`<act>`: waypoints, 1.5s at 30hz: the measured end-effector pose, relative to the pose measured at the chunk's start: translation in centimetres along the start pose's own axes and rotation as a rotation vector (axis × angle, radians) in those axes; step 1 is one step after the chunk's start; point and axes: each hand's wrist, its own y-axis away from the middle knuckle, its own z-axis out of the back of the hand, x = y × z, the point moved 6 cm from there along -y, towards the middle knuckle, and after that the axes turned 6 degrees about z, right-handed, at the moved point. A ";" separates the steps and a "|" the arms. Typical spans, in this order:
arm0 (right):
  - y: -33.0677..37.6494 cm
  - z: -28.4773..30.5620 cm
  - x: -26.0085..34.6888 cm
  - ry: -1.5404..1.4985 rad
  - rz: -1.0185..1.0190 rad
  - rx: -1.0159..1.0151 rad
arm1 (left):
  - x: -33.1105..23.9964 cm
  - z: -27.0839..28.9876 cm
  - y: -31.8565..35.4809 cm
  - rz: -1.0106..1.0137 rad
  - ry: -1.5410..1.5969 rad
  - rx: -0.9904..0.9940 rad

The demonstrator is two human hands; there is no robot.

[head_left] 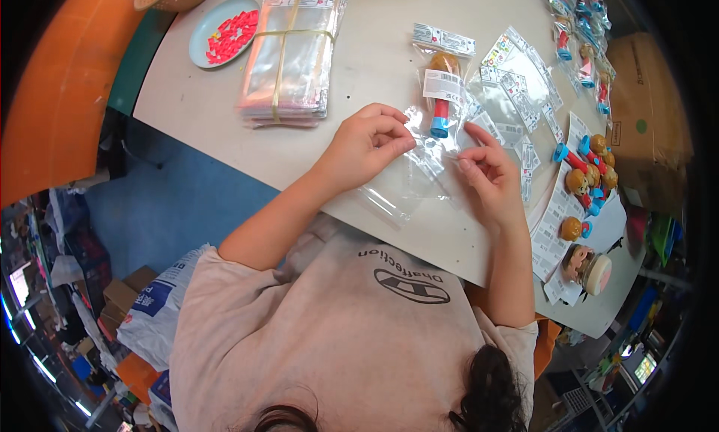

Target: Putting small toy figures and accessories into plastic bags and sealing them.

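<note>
A clear plastic bag (422,72) with a printed header strip lies on the table in front of me. Inside it is a small toy (440,111) with a round brown top, a red stem and a blue end, partly covered by a white barcode label (443,85). My left hand (372,141) pinches the bag's lower left edge between thumb and fingers. At the lower right edge, my right hand (488,168) is closed on the film with thumb and forefinger. More clear bags overlap beneath, so their borders are hard to separate.
Left of the bag lie a banded stack of clear bags (288,65) and a plate (198,46) of small red pieces. Barcode label sheets (550,233), loose toys (577,181) and a jar (597,273) are at right. Packed toys (584,50) pile up far right, near a cardboard box (644,95).
</note>
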 end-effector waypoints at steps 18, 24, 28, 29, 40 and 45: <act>-0.1 0.6 -1.6 -0.357 -0.406 -0.051 | 0.5 -0.6 -0.9 0.264 0.218 -0.032; -1.1 0.7 -1.9 -0.267 -0.490 -0.085 | 1.0 -1.1 -0.9 0.293 0.255 -0.013; -1.4 0.4 -1.6 -0.156 -0.513 0.036 | 0.9 -1.1 -0.9 0.292 0.252 -0.015; -1.5 0.5 -1.5 -0.156 -0.507 0.023 | 0.9 -1.2 -0.9 0.291 0.242 -0.016; -1.9 0.8 -1.4 -0.112 -0.489 0.016 | 1.5 -1.1 -0.9 0.263 0.255 -0.038; -1.6 0.7 -1.5 -0.122 -0.460 0.037 | 1.7 -1.3 -0.9 0.263 0.271 -0.036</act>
